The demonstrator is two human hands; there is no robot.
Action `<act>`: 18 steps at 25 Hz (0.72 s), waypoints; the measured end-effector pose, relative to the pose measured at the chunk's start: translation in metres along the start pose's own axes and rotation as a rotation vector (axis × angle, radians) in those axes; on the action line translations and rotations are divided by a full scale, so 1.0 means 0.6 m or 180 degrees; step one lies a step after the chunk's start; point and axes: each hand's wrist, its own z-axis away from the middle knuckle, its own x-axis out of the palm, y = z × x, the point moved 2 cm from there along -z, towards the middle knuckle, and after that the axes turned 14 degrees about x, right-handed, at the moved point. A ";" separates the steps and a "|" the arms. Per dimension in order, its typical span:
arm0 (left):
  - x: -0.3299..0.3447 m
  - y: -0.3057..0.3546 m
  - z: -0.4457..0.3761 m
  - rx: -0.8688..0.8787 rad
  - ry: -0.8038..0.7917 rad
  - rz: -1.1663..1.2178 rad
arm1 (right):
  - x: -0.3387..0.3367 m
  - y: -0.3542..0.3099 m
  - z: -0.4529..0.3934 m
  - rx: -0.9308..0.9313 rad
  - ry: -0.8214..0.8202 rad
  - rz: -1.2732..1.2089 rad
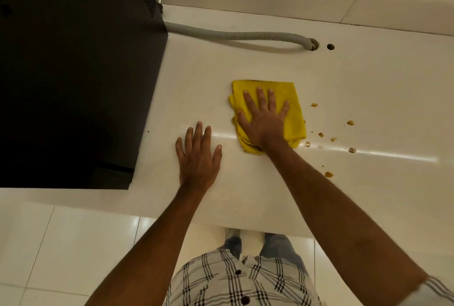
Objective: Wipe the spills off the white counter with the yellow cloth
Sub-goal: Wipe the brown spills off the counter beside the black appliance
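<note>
A folded yellow cloth [293,111] lies flat on the white counter [368,84]. My right hand [264,119] presses down on it, palm flat and fingers spread. To the cloth's right, several small brown spill drops [350,122] dot the counter, and one more drop [328,174] sits nearer the front edge. A small brown smear peeks out at the cloth's left edge. My left hand [197,158] rests flat on the bare counter, left of the cloth, holding nothing.
A large black appliance [73,72] fills the counter's left side. A grey corrugated hose [233,35] runs from behind it to a hole [312,44] near the back, beside a second small hole [330,47]. The counter's front edge lies just ahead of my body.
</note>
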 end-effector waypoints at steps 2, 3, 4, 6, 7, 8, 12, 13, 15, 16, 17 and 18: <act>0.000 0.001 0.000 -0.0004 0.0004 0.0024 | -0.006 0.009 -0.033 0.0131 -0.0017 -0.0016; 0.000 0.001 0.000 -0.0018 0.0007 0.0033 | -0.008 0.012 -0.046 0.0180 -0.0024 0.0008; 0.000 0.001 -0.001 -0.0032 0.0008 0.0039 | -0.011 0.015 -0.055 0.0213 -0.0012 0.0021; 0.001 0.001 -0.002 -0.0027 0.0018 0.0023 | -0.011 0.019 -0.064 0.0254 0.0006 0.0007; 0.003 0.001 -0.002 -0.0026 0.0048 -0.0008 | -0.009 0.019 -0.067 0.0254 -0.0029 0.0007; 0.005 0.001 -0.001 -0.0031 0.0075 -0.0034 | -0.007 0.019 -0.070 0.0255 -0.0103 0.0015; 0.006 0.002 -0.002 -0.0030 0.0049 -0.0071 | -0.010 0.019 -0.070 0.0287 -0.0338 0.0028; 0.004 0.004 -0.002 -0.0041 0.0018 -0.0071 | -0.013 0.016 -0.062 0.0284 -0.0379 0.0011; 0.000 0.006 -0.003 -0.0054 -0.0049 -0.0057 | -0.014 0.007 -0.024 0.0215 -0.0414 -0.0014; -0.002 0.006 -0.002 -0.0050 -0.0061 -0.0060 | -0.013 0.003 0.007 0.0142 -0.0406 -0.0017; -0.003 0.006 -0.001 -0.0044 -0.0058 -0.0061 | -0.010 0.002 0.044 0.0046 -0.0380 -0.0012; -0.004 0.007 0.000 -0.0037 -0.0045 -0.0060 | -0.008 0.006 0.084 -0.0058 -0.0332 -0.0002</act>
